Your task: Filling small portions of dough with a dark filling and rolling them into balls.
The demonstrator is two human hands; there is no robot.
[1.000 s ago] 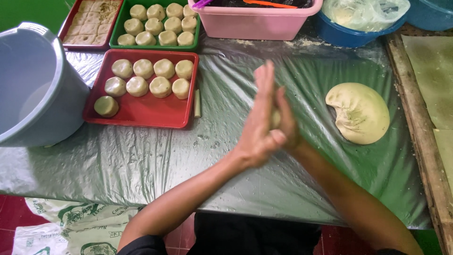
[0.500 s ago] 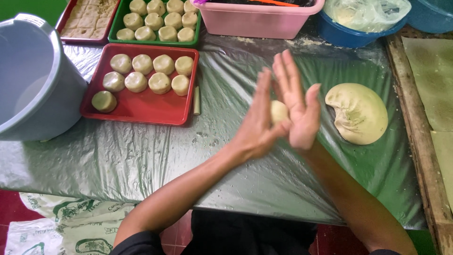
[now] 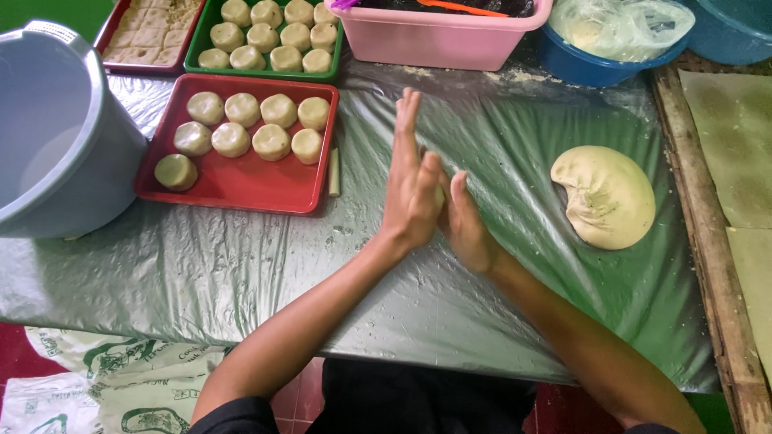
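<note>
My left hand (image 3: 410,189) and my right hand (image 3: 466,223) are pressed palm to palm above the plastic-covered table (image 3: 241,281). Only a pale sliver of a small dough ball (image 3: 440,195) shows between them. The left fingers point up and away; the right hand sits lower and nearer me. To the right lies a large lump of pale dough (image 3: 607,197). To the left stands a red tray (image 3: 241,183) holding several round dough pieces (image 3: 272,141).
A grey-blue bucket (image 3: 56,137) stands far left. At the back are a green tray (image 3: 193,66) of dough rounds, another red tray (image 3: 108,32), a pink tub (image 3: 442,40) and a blue bowl (image 3: 587,71). A wooden board (image 3: 708,241) with thin sheets runs along the right.
My hands have slid against each other: the right hand has dropped lower and nearer me, the left has moved up. The dough ball, visible half a second ago, is nearly covered.
</note>
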